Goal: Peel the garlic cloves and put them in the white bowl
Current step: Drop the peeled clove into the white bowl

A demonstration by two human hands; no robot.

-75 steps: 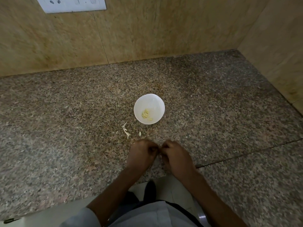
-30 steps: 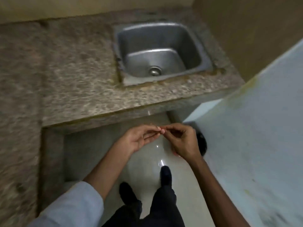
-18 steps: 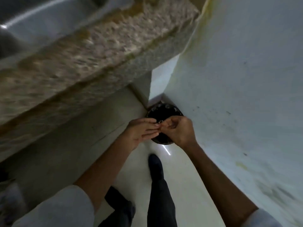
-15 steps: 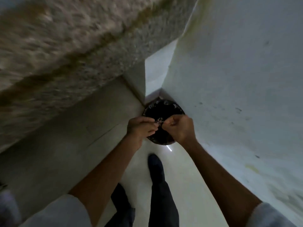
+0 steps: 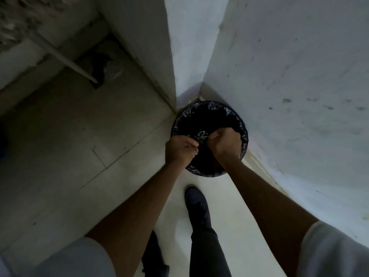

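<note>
Since we left the counter (image 5: 14,17) for the bin (image 5: 209,108), left hand (image 5: 180,149) and right hand (image 5: 224,144) curl over it, contents indiscernible, presumably discarding peel.

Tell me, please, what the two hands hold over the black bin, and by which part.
It cannot be told: the left hand and the right hand are curled above the bin, and their fingers hide anything inside.

Garlic clove: hidden, if held, inside the curled fingers of left hand (image 5: 180,150) and right hand (image 5: 224,145). Hands nearly touching, over black-lined bin (image 5: 211,108).
</note>
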